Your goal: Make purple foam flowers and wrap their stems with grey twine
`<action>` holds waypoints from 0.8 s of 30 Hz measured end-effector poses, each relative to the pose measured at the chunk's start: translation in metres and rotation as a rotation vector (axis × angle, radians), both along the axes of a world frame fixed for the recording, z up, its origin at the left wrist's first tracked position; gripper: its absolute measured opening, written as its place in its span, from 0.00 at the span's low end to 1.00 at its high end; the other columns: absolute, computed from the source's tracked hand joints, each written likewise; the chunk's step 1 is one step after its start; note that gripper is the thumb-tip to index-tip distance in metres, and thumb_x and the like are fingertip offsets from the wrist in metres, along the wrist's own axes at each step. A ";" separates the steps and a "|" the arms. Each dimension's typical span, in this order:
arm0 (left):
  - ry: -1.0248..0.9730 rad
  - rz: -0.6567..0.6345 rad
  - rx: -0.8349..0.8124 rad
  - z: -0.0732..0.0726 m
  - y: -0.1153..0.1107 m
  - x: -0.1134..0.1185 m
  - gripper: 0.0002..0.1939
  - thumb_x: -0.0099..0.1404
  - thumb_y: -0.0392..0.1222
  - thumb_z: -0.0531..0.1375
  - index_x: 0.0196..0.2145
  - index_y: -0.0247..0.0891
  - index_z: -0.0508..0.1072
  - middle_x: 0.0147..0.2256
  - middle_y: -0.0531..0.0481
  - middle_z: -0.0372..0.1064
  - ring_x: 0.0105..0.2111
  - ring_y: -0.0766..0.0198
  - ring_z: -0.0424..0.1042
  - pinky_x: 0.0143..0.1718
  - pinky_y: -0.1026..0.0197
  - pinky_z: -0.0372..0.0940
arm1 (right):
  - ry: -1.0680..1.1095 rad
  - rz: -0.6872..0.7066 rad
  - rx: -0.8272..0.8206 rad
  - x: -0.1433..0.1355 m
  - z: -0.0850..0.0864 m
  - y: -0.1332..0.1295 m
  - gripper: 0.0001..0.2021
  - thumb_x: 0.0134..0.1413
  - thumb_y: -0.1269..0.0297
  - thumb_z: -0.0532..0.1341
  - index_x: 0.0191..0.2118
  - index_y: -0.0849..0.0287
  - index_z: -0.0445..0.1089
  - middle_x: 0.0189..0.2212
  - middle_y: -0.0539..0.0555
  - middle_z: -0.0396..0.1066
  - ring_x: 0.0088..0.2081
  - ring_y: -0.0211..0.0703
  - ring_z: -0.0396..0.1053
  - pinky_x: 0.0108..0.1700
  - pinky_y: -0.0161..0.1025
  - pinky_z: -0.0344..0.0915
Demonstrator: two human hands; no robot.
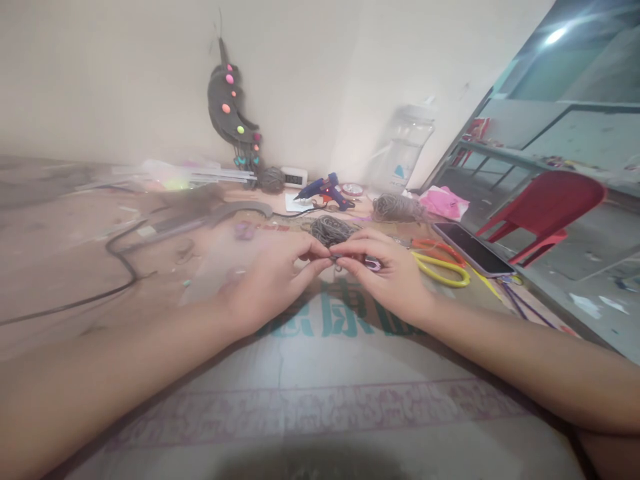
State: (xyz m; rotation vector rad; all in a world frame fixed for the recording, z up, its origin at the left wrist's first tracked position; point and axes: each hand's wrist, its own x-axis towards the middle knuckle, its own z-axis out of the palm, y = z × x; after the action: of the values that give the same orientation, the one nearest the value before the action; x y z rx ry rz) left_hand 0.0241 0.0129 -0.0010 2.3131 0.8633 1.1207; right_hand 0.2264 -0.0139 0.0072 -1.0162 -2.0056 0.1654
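Note:
My left hand and my right hand meet over the middle of the table, thumbs and forefingers pinched together. Between their fingertips is a small dark grey piece, which looks like yarn; most of it is covered by the fingers. A small purple and white thing shows at my right palm, too blurred to name. Just behind the fingers lies a bundle of grey yarn. Scissors with orange and yellow handles rest beside my right hand.
A blue glue gun, a ball of grey yarn, another yarn bundle and a clear water bottle stand near the wall. A phone lies at right. A decorated grey crescent hangs behind. A black cable crosses the left.

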 end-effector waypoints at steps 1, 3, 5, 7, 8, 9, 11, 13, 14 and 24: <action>0.003 0.000 0.005 0.000 0.000 0.000 0.06 0.70 0.41 0.58 0.37 0.39 0.73 0.35 0.51 0.75 0.37 0.63 0.72 0.43 0.59 0.66 | 0.009 0.011 -0.004 0.000 0.000 0.000 0.05 0.61 0.63 0.64 0.40 0.52 0.78 0.35 0.52 0.74 0.37 0.42 0.71 0.39 0.41 0.68; 0.012 -0.005 0.008 0.000 0.000 0.000 0.06 0.70 0.41 0.58 0.37 0.39 0.73 0.36 0.50 0.75 0.38 0.62 0.72 0.43 0.59 0.66 | 0.023 0.034 -0.014 0.000 0.000 0.001 0.04 0.61 0.64 0.64 0.39 0.53 0.77 0.34 0.52 0.74 0.35 0.42 0.71 0.38 0.41 0.67; 0.024 -0.012 0.003 -0.001 0.000 -0.001 0.06 0.70 0.42 0.58 0.37 0.39 0.74 0.36 0.50 0.76 0.38 0.62 0.73 0.43 0.59 0.66 | 0.027 0.053 -0.022 0.000 0.000 0.001 0.03 0.61 0.64 0.63 0.38 0.53 0.76 0.33 0.51 0.74 0.34 0.41 0.70 0.37 0.40 0.67; 0.030 -0.012 0.000 -0.001 0.000 -0.001 0.07 0.70 0.42 0.58 0.38 0.39 0.74 0.36 0.50 0.76 0.38 0.62 0.73 0.43 0.59 0.67 | 0.028 0.060 -0.026 0.000 0.000 0.001 0.03 0.61 0.63 0.63 0.36 0.54 0.74 0.31 0.51 0.73 0.33 0.40 0.69 0.35 0.39 0.66; 0.029 -0.012 0.002 -0.001 0.000 -0.001 0.07 0.70 0.42 0.58 0.38 0.39 0.74 0.36 0.50 0.76 0.38 0.61 0.73 0.43 0.59 0.67 | 0.033 0.058 -0.028 0.000 0.001 0.001 0.04 0.61 0.63 0.63 0.35 0.54 0.74 0.31 0.51 0.73 0.32 0.40 0.69 0.35 0.39 0.65; 0.028 -0.013 0.002 -0.001 0.000 -0.001 0.07 0.70 0.42 0.58 0.38 0.39 0.74 0.36 0.50 0.76 0.38 0.61 0.73 0.43 0.59 0.67 | 0.041 0.054 -0.036 0.000 0.001 0.000 0.05 0.62 0.63 0.62 0.35 0.55 0.73 0.31 0.51 0.73 0.32 0.40 0.68 0.34 0.39 0.65; 0.021 -0.012 -0.004 0.000 0.000 -0.001 0.07 0.70 0.42 0.58 0.38 0.39 0.75 0.36 0.50 0.76 0.38 0.61 0.74 0.43 0.58 0.67 | 0.062 0.035 -0.066 0.000 0.002 0.000 0.06 0.63 0.62 0.60 0.35 0.55 0.72 0.29 0.51 0.73 0.31 0.39 0.68 0.34 0.38 0.64; 0.010 -0.001 -0.015 0.000 0.000 -0.001 0.06 0.69 0.42 0.58 0.37 0.39 0.75 0.36 0.50 0.77 0.37 0.61 0.74 0.42 0.58 0.67 | 0.082 0.011 -0.108 -0.001 0.001 0.000 0.06 0.63 0.61 0.60 0.36 0.55 0.72 0.27 0.50 0.72 0.30 0.39 0.67 0.33 0.38 0.64; 0.004 0.009 -0.021 0.000 0.000 0.000 0.06 0.69 0.41 0.59 0.37 0.39 0.75 0.35 0.50 0.77 0.37 0.61 0.74 0.42 0.59 0.67 | 0.084 0.002 -0.129 -0.001 0.001 0.000 0.05 0.62 0.61 0.61 0.37 0.55 0.72 0.27 0.50 0.71 0.30 0.39 0.67 0.33 0.38 0.64; 0.010 0.019 -0.068 0.000 0.001 0.001 0.05 0.67 0.42 0.61 0.34 0.39 0.74 0.33 0.50 0.76 0.35 0.61 0.74 0.40 0.58 0.68 | 0.019 0.034 -0.105 -0.002 -0.002 -0.001 0.02 0.59 0.66 0.62 0.38 0.56 0.70 0.32 0.50 0.71 0.31 0.37 0.67 0.33 0.36 0.64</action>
State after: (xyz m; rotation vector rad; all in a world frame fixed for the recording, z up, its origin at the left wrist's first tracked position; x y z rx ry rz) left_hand 0.0246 0.0144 -0.0015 2.2615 0.9150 1.0718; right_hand 0.2240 -0.0145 0.0051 -1.0424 -2.0151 0.2999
